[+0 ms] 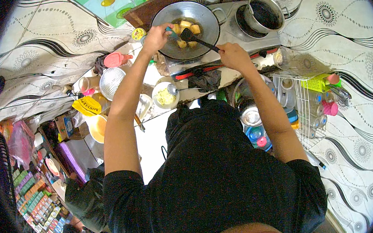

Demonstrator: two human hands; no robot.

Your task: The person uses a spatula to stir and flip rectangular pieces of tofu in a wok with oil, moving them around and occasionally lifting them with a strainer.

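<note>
A metal wok (209,21) sits on the stove with several golden fried pieces (195,29), perhaps tofu, lying in oil. My left hand (157,39) grips a utensil by its teal handle (172,33) over the wok's left side; its far end is hard to make out. In my right hand (234,57) is a black spatula (205,43), reaching in from the lower right. Its blade rests among the pieces, near the tip of the teal tool. Nearer my body stands a white bowl (155,98) of pale yellow chopped food (166,97), with a metal spoon (172,89) in it.
Right of the wok, a saucepan (264,14) stands on the other burner. A dark cloth (205,80) hangs at the counter's front. To the left are a white colander (112,81), a red-pink plastic scoop (115,59) and a yellow packet (87,106). A wire rack (302,106) holds glasses at right.
</note>
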